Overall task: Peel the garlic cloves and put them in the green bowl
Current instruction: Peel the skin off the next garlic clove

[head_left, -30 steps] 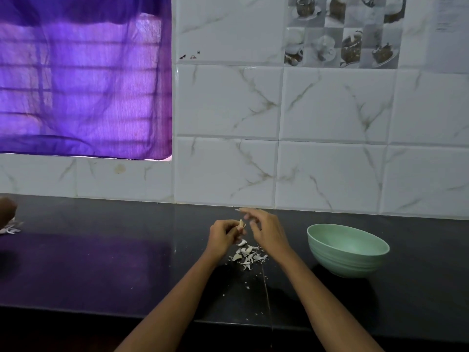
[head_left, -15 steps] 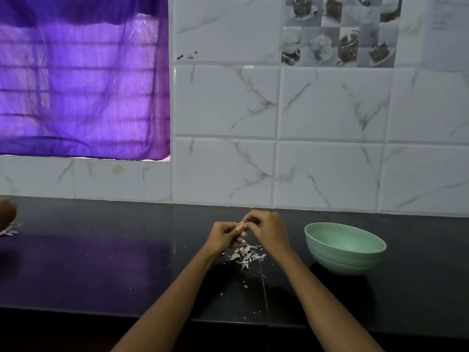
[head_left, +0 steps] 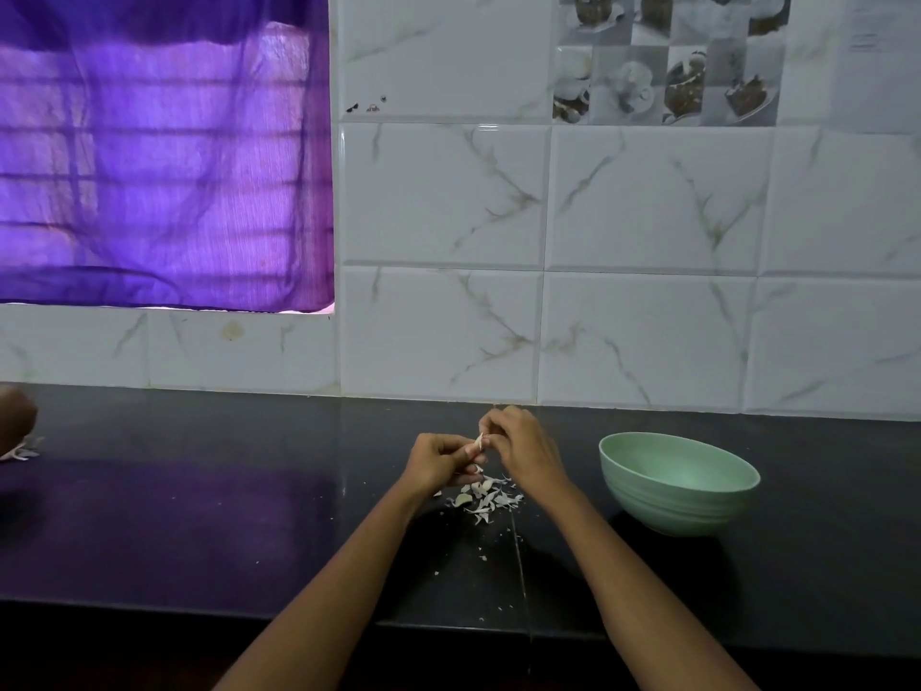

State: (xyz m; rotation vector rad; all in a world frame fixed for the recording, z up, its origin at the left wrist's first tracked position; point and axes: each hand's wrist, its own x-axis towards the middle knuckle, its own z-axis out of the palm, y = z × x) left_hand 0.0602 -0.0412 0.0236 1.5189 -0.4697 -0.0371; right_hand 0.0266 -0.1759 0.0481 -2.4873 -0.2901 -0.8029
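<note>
While both hands [head_left: 478, 453] pinch a garlic clove [head_left: 480, 441], peel scraps [head_left: 486, 498] lie beside the green bowl [head_left: 679, 483].

Bowl [head_left: 679, 483] right of peel scraps [head_left: 486, 498] on counter [head_left: 199, 516], before wall [head_left: 648, 291].

Black polished counter [head_left: 199, 516] carries a green bowl [head_left: 679, 483], upright, right of the hands' grip. Pale garlic skins [head_left: 486, 497] lie heaped directly beneath the grip. More peel scraps [head_left: 22, 452] lie far left.
</note>
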